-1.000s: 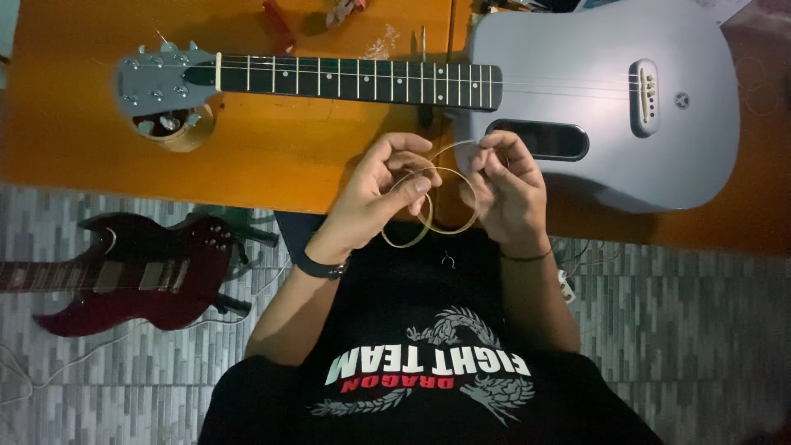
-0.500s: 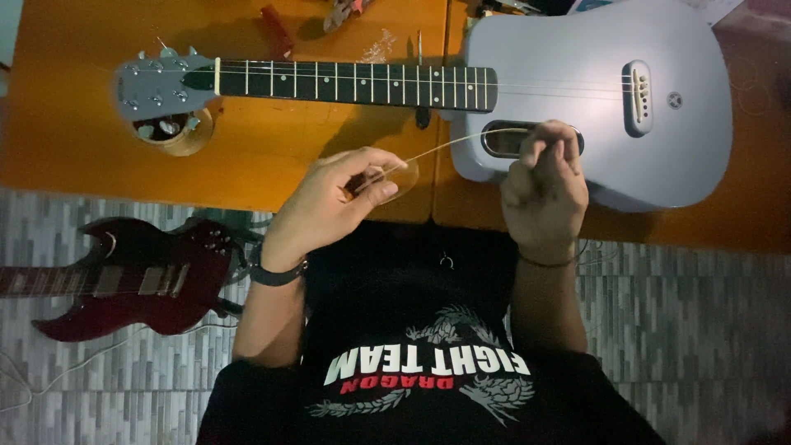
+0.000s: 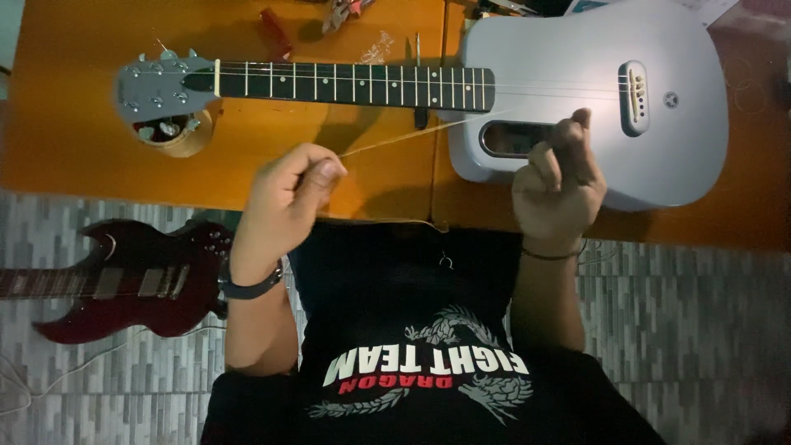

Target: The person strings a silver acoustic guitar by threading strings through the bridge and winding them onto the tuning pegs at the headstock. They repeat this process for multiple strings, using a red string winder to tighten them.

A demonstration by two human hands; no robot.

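Note:
A silver-grey acoustic guitar lies flat on an orange wooden table, its black fretboard running left to a grey headstock. My left hand pinches one end of a thin bronze guitar string near the table's front edge. My right hand grips the other end in front of the guitar's sound hole. The string runs nearly straight between both hands.
A dark red electric guitar lies on the grey tiled floor at lower left. The headstock rests on a round wooden support. Small tools and a red object sit at the table's far side.
The string was a coil held between both hands close together. My hands have moved apart, left hand leftward and right hand rightward, uncoiling the string into a nearly straight line.

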